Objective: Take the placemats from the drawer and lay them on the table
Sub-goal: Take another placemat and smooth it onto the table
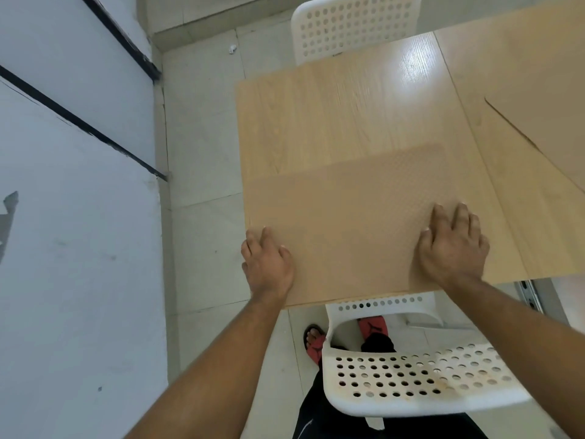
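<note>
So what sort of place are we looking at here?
Probably a dining area, in a home or canteen: a light wooden table with a placemat on it, a white perforated chair on the near side, a second chair opposite, a tiled floor.

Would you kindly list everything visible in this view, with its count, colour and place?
placemat: one, tan, textured, flat on the table's near part
second placemat: one, tan, far right, cut off by the frame
table: one, light wood, centre to right
far chair: one, white, perforated, beyond the table
near chair: one, white, perforated, at the table's near edge
floor: pale tiles, left of the table
wall: white with black strips, left
slippers: two, red, on the person's feet
left hand: flat on the placemat's near left corner
right hand: flat on the placemat's right part
</note>
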A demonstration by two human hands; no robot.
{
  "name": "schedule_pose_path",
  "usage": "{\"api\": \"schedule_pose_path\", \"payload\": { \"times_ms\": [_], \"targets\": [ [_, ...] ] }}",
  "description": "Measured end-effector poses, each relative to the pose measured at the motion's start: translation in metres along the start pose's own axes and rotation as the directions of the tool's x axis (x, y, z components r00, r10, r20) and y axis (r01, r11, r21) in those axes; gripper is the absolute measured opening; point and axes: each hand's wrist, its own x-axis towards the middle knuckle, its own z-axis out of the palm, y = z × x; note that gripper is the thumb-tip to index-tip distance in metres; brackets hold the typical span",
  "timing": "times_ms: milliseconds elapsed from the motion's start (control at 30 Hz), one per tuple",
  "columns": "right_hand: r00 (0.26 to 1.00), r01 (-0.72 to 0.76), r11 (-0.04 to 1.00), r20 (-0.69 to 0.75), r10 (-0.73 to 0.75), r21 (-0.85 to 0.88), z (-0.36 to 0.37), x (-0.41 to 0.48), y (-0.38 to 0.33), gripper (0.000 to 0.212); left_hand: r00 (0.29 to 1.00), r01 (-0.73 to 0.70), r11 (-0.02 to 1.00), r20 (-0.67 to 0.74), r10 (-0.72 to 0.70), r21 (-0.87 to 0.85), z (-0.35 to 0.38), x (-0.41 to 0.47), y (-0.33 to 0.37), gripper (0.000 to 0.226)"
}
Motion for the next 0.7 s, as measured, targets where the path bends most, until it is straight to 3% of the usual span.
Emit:
{"api": "schedule_pose_path", "payload": {
  "times_ms": [300,700],
  "targets": [
    [0.992,0.105,0.990,0.073,-0.098,-0.093,0.012,-0.013,0.012,0.077,0.993,-0.080,0.992,0.098,0.070,0.101,0.017,-0.016,-0.017,0.079],
    [0.993,0.110,0.990,0.057,-0.105,-0.093,0.016,-0.016,0.012,0.078,0.993,-0.094,0.984,0.088,0.081,0.151,0.019,-0.019,-0.020,0.078]
  ]
}}
